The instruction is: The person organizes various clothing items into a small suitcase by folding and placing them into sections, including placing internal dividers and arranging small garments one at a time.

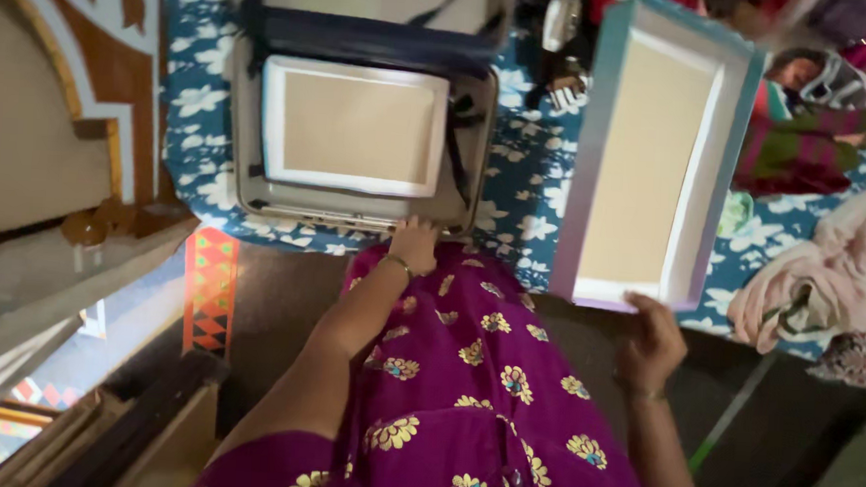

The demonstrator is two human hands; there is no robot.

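You gripped the box lid (651,156) by its near edge in your right hand (651,343), fingers closed, raised beside the suitcase (251,182), whose near rim your left hand (414,244) steadied; a firmer, two-cornered hold would have served better.

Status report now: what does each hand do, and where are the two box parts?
Left hand rests on suitcase front edge. Right hand grips box lid, raised, tilted. Box tray sits inside suitcase. Nothing between.

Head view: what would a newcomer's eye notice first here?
The right hand holds up a shallow rectangular box lid with a pale blue rim at right. At centre, the matching white box base lies in an open grey suitcase, whose near edge the left hand touches.
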